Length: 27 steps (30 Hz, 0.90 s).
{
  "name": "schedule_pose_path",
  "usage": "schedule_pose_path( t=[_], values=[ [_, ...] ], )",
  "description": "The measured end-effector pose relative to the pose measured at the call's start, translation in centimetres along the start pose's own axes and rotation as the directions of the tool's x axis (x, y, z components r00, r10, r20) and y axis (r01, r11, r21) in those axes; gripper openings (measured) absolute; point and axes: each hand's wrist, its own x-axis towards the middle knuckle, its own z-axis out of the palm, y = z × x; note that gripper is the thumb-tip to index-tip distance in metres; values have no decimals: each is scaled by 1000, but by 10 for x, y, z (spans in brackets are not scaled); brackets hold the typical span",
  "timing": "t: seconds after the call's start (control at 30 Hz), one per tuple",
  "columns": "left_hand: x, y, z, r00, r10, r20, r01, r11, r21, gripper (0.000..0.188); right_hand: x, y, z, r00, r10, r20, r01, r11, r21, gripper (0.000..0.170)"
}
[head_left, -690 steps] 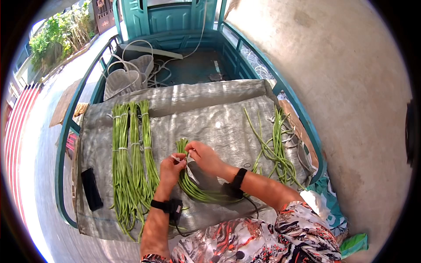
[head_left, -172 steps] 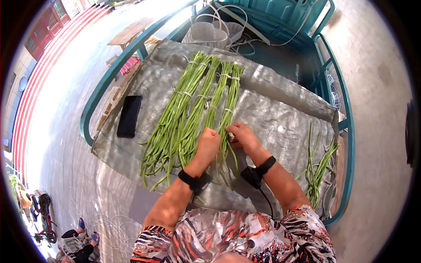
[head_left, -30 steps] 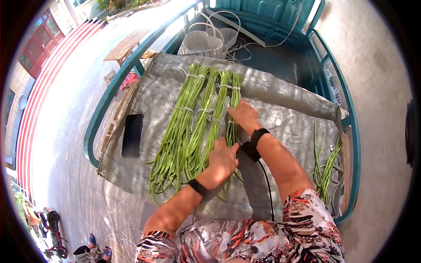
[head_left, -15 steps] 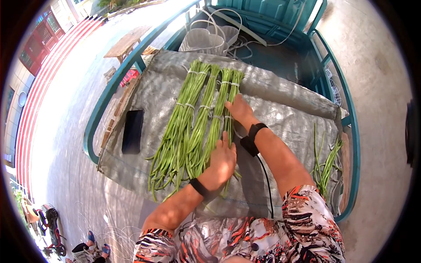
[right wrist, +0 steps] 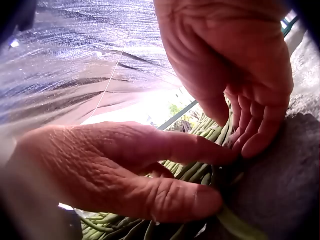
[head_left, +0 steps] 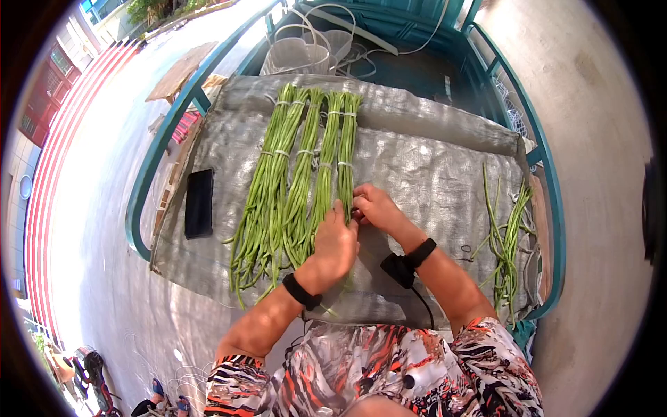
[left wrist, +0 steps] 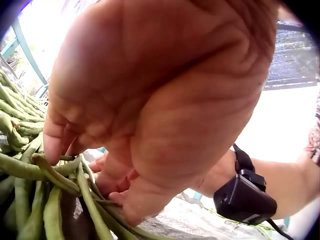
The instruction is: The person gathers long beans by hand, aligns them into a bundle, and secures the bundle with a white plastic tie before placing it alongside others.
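Note:
Long green yardlong beans lie side by side in tied bundles (head_left: 260,194) on a grey woven sheet (head_left: 431,194), with white ties across their upper parts. My left hand (head_left: 336,244) lies over the lower part of the rightmost bundle (head_left: 346,139). In the right wrist view its thumb and index finger stretch straight across the beans. My right hand (head_left: 376,208) is at that bundle's right edge, fingertips close to the left hand's fingers. Its fingers (right wrist: 257,135) bend loosely down beside the beans, thumb apart from them. The left hand's palm hides part of the beans (left wrist: 55,215) in the left wrist view.
Loose beans (head_left: 511,240) lie at the sheet's right side. A black phone (head_left: 199,203) rests on its left. Teal rails (head_left: 142,181) of a cart border the sheet; white baskets (head_left: 299,55) stand behind it. A small dark loop (head_left: 465,248) lies right of my hands.
My right hand has slid down the rightmost bundle from its middle tie to beside the left hand. Several bundles and loose beans on the right were rearranged since the oldest frame, with more bundles now at left.

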Motion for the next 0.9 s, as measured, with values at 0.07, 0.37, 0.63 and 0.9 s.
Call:
schedule_pose_path(
  t=[0.07, 0.37, 0.63, 0.9],
  values=[
    [0, 0, -3, 1000, 5, 16, -5, 1000, 24, 50, -1, 4, 4, 997, -54, -50, 48, 993, -107, 30],
    [1, -3, -5, 1000, -15, 18, 16, 999, -40, 44, 10, 9, 7, 982, -36, -184, -36, 927, -374, 21],
    [7, -6, -10, 995, -94, 42, 98, 989, -109, 32, -5, -6, 19, 924, -201, -326, -20, 825, -565, 21],
    [11, -6, -15, 996, -78, 41, 83, 989, -121, 37, 9, 8, 10, 956, -23, -291, -101, 910, -403, 21]
  ],
)
